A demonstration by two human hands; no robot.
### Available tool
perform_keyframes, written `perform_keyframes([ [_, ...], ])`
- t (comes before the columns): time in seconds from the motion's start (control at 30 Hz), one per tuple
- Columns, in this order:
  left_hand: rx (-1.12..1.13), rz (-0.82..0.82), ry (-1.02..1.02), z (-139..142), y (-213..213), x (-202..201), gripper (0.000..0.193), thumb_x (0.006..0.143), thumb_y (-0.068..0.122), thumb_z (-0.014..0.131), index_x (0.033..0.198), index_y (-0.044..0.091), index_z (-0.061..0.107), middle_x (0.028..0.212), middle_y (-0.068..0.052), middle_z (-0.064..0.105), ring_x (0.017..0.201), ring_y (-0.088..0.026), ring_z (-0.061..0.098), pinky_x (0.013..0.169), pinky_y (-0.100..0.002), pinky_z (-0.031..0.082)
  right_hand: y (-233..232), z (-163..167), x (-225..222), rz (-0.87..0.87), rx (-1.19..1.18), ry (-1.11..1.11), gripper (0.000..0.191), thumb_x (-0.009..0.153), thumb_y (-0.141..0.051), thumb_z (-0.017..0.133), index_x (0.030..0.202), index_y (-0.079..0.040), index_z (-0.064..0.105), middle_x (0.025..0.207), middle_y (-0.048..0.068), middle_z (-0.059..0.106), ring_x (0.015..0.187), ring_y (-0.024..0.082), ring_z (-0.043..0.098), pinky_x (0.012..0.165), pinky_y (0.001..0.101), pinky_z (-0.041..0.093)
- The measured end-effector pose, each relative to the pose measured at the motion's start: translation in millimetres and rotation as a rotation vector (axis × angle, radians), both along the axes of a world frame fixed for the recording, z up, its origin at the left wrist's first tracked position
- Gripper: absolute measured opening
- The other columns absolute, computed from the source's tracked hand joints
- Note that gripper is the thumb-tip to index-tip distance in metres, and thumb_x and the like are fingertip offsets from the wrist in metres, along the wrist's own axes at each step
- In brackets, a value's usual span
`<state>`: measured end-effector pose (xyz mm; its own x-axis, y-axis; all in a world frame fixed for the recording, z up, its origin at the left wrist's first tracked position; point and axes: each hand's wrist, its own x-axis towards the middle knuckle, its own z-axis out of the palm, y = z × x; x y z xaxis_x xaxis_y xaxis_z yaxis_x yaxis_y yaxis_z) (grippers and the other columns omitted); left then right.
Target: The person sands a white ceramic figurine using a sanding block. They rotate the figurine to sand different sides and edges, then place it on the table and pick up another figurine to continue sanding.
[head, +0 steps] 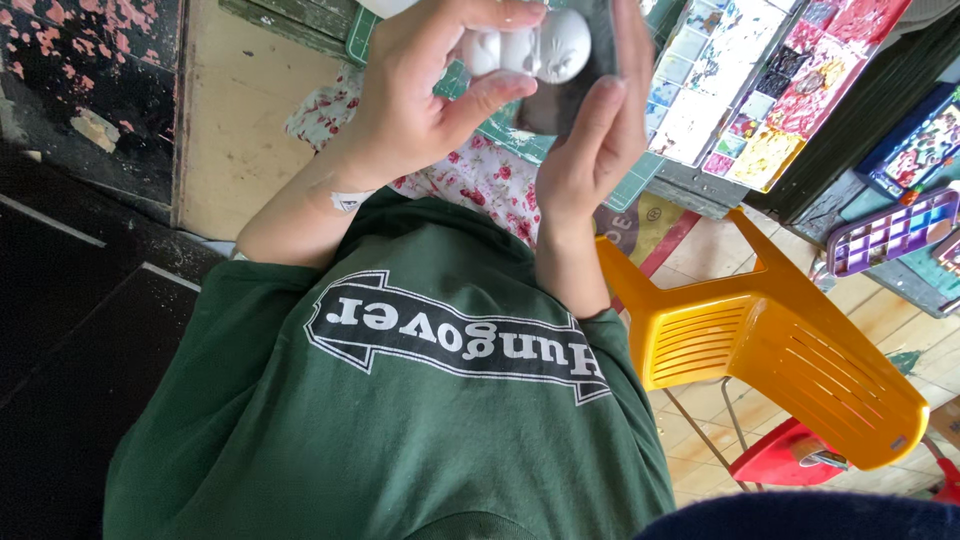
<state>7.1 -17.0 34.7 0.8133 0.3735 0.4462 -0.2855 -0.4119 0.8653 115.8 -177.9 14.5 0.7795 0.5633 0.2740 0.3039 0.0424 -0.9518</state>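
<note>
My left hand (415, 95) is closed around a small white unpainted figurine (545, 45), thumb below it and fingers over its top. Just to its right, my right hand (595, 130) holds a dark flat object (555, 105) upright behind the figurine, palm against its edge. Both hands are raised in front of my chest, above my green shirt (400, 420) with its white arrow print. A white band sits on my left wrist (350, 200).
A green cutting mat (510, 130) and a floral cloth (480, 180) lie under the hands. A paint-smeared palette (740, 80) is at the upper right, with a purple tray (890, 230) beyond it. A yellow plastic chair (780, 350) and a red stool (790, 455) stand at the right.
</note>
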Motion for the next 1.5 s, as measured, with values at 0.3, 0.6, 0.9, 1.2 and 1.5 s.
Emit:
perform_keyframes([
  [0.3,0.127,0.03,0.009,-15.4,5.3,5.5,0.035,0.107,0.011,0.084,0.131,0.006,0.058,0.114,-0.008,0.066,0.098,-0.022,0.069,0.082,-0.033,0.056,-11.8,-25.1,5.6,0.046,-0.104,-0.057,0.045,0.121,-0.031,0.035,0.145,-0.003,0.06,0.15,0.009,0.058,0.138,0.022,0.054,0.121,0.0342,0.038],
  [0.6,-0.274,-0.041,-0.039,-28.6,20.9,-3.4,0.035,0.115,0.005,0.077,0.137,0.003,0.05,0.131,-0.007,0.062,0.114,-0.012,0.063,0.099,-0.025,0.054,-21.2,-17.0,7.8,-0.098,0.143,0.253,0.049,0.12,-0.034,0.035,0.153,-0.002,0.052,0.155,0.013,0.054,0.121,0.024,0.066,0.098,0.039,0.061],
  [0.9,-0.421,-0.169,-0.068,-23.6,18.3,4.5,0.043,0.115,-0.005,0.075,0.147,0.005,0.047,0.144,-0.005,0.057,0.128,-0.012,0.06,0.11,-0.028,0.058,-8.8,-6.5,28.0,0.05,0.175,0.262,0.041,0.122,-0.029,0.04,0.15,-0.001,0.052,0.151,0.008,0.057,0.118,0.018,0.069,0.099,0.0356,0.063],
  [1.2,-0.007,-0.109,0.023,1.1,23.5,9.6,0.037,0.101,0.007,0.087,0.131,0.007,0.066,0.119,-0.005,0.071,0.102,-0.014,0.072,0.084,-0.025,0.062,-4.5,17.1,44.6,0.23,-0.019,-0.03,0.039,0.119,-0.025,0.042,0.137,0.0,0.065,0.136,0.016,0.067,0.128,0.025,0.062,0.115,0.0344,0.044],
  [1.5,0.054,-0.115,0.075,-2.8,36.1,6.2,0.032,0.099,0.008,0.087,0.127,0.008,0.07,0.11,-0.004,0.072,0.084,-0.014,0.066,0.072,-0.025,0.054,-10.6,42.7,57.8,0.397,-0.214,-0.135,0.037,0.117,-0.024,0.042,0.13,0.0,0.068,0.133,0.016,0.069,0.121,0.028,0.067,0.107,0.0354,0.05],
])
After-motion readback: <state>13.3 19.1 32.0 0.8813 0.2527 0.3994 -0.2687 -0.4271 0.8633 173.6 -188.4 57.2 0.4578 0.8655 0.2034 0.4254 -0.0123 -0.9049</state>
